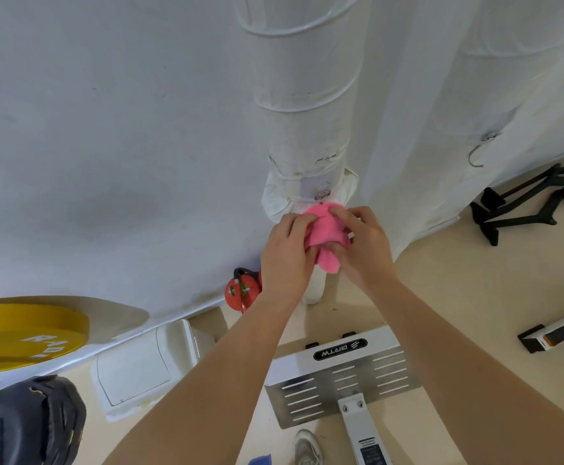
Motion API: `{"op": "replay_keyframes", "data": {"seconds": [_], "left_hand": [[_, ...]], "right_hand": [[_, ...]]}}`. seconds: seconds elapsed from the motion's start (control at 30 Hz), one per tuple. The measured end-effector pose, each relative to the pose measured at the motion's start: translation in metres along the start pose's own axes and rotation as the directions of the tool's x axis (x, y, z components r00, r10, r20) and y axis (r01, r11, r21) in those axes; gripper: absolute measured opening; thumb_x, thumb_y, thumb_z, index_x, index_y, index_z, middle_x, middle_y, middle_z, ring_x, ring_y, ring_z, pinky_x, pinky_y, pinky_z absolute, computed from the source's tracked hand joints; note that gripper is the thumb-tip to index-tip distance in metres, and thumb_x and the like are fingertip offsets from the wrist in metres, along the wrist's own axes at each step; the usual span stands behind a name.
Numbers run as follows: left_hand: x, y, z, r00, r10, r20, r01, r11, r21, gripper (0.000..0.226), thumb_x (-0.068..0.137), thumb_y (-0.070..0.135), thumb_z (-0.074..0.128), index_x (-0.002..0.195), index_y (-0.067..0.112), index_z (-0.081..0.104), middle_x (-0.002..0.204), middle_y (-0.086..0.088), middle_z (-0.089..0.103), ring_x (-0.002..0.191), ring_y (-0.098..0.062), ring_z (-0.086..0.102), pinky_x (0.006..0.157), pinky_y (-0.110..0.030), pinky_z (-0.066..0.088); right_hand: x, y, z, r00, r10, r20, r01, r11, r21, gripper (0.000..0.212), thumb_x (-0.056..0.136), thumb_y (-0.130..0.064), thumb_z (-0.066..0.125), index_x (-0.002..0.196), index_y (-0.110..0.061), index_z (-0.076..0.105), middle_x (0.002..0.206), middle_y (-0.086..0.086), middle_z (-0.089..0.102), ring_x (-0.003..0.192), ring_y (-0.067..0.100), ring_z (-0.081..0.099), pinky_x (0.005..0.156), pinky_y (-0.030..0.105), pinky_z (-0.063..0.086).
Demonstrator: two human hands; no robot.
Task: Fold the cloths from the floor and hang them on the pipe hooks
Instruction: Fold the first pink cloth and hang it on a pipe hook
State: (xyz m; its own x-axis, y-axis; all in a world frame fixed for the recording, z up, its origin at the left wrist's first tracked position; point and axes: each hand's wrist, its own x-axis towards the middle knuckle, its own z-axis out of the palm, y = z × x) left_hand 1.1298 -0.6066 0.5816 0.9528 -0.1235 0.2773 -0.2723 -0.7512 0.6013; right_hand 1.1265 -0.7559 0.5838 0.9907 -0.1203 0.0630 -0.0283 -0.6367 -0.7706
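A small pink cloth [326, 234] is bunched between both my hands, right in front of the white wrapped pipe [304, 95]. My left hand [287, 256] grips its left side with curled fingers. My right hand [362, 246] pinches its right side and top. Just above the cloth a small metal hook [323, 195] sticks out of the pipe's lower band; whether the cloth touches it I cannot tell. A second, larger wire hook [476, 156] hangs bare on the white wrapped pipe at the right.
A red fire extinguisher [242, 292] stands at the wall's foot left of the pipe. Below are a white bin [143, 364], a slotted metal machine plate [341, 377], a yellow weight plate [22, 330], my shoe [307, 448] and black bar stands [535, 203] at the right.
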Motion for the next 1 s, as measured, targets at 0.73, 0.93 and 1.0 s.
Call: {"op": "replay_keyframes", "data": {"seconds": [0.73,0.93,1.0], "left_hand": [[-0.004,0.020,-0.040,0.990,-0.020,0.137,0.017,1.000,0.022,0.045,0.081,0.032,0.069,0.124,0.025,0.059,0.123,0.003,0.051,0.109,-0.013,0.050,0.078,-0.026,0.049],[-0.006,0.020,-0.045,0.992,-0.025,0.123,0.025,1.000,-0.002,0.041,0.084,0.035,0.068,0.122,0.021,0.058,0.121,0.001,0.052,0.106,-0.016,0.052,0.078,-0.031,0.052],[-0.008,0.022,-0.049,0.993,-0.037,0.112,0.037,0.999,-0.004,0.040,0.086,0.038,0.068,0.121,0.022,0.059,0.120,0.002,0.052,0.105,-0.016,0.052,0.077,-0.033,0.052]], "right_hand": [[-0.016,-0.024,-0.028,0.996,0.031,0.083,-0.011,0.974,-0.225,0.080,0.074,-0.032,0.079,0.144,-0.033,0.041,0.147,-0.003,0.029,0.124,0.023,0.046,0.093,0.036,0.050],[-0.020,-0.033,-0.034,0.999,0.016,0.036,-0.007,0.971,-0.237,0.080,0.074,-0.032,0.079,0.144,-0.030,0.040,0.146,-0.002,0.031,0.131,0.024,0.040,0.089,0.032,0.043],[-0.022,-0.039,-0.039,0.999,0.022,0.033,-0.014,0.971,-0.241,0.077,0.076,-0.032,0.076,0.144,-0.030,0.040,0.146,-0.003,0.032,0.132,0.022,0.038,0.090,0.034,0.045]]}}
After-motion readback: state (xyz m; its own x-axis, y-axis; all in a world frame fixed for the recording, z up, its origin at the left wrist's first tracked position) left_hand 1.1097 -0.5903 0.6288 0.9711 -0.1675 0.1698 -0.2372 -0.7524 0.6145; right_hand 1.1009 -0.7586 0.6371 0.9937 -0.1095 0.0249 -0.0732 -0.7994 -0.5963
